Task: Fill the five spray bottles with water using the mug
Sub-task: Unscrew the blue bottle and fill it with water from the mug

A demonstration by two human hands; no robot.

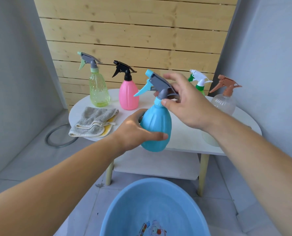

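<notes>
- Pale wooden slats are seen as the back wall, flanked by grey walls; a white oval table [184, 140] is set in front of them, beneath both hands.
- Far to the left of the left hand [135, 132], a grey hose loop [56, 140] is seen lying on the floor.
- Just left of that hand, a grey cloth [95, 121] is laid folded on the table, with a yellow cloth [108, 129] showing under its right edge.
- Beyond the left hand and to its left, a green spray bottle [99, 92] is stood upright, and a pink spray bottle [128, 97] is stood near it, apart from it.
- The belly of the blue spray bottle [156, 126] is gripped by the left hand, with the thumb laid across its front; the bottle is held upright at the table's near edge, and whether it is rested on the top cannot be told.
- Below both hands, a blue basin [124, 210] is placed on the tiled floor, with a coloured picture on its bottom.
- The blue bottle's grey spray head is clasped by the right hand [189, 104]: the thumb is set at the collar and the fingers are curled behind the head.
- Behind the right hand, a white-and-green spray bottle [199, 82] is partly hidden.
- To the right of the right hand, a clear spray bottle [224, 101] with a brown head is stood near the table's end.
</notes>
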